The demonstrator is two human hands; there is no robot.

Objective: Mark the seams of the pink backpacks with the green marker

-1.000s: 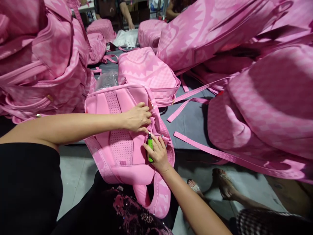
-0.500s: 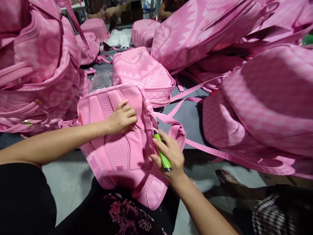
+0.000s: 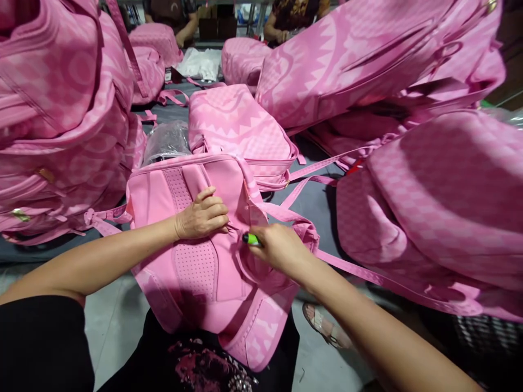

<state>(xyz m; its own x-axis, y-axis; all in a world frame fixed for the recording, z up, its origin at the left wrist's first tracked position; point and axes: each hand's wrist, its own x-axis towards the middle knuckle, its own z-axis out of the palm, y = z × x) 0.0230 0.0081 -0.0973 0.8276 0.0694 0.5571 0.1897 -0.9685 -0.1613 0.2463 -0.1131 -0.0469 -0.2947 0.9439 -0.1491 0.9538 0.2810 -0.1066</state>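
Note:
A pink backpack (image 3: pixel 196 261) lies tilted at the front edge and over my lap, its padded back panel facing up. My left hand (image 3: pixel 204 215) rests on that panel with its fingers curled, pinching the fabric near the middle. Just right of it, my right hand (image 3: pixel 281 247) is closed around a green pen-like tool with black ends (image 3: pixel 254 239). The tool's black end points left, close to a fold in the panel. Most of the tool is hidden by my fingers. A shoulder strap (image 3: pixel 302 223) bunches beside my right hand.
Pink backpacks are piled at the left (image 3: pixel 69 136) and right (image 3: pixel 441 185); another backpack (image 3: pixel 241 130) lies directly behind. A clear plastic bag (image 3: pixel 167 141) and white plastic (image 3: pixel 200 64) lie on the grey table (image 3: pixel 310 204). Two people work across it. A sandalled foot (image 3: pixel 324 326) shows below.
My right hand has turned and moved up, so the green tool now points left toward my left hand. My left hand stays on the panel. The view has shifted slightly.

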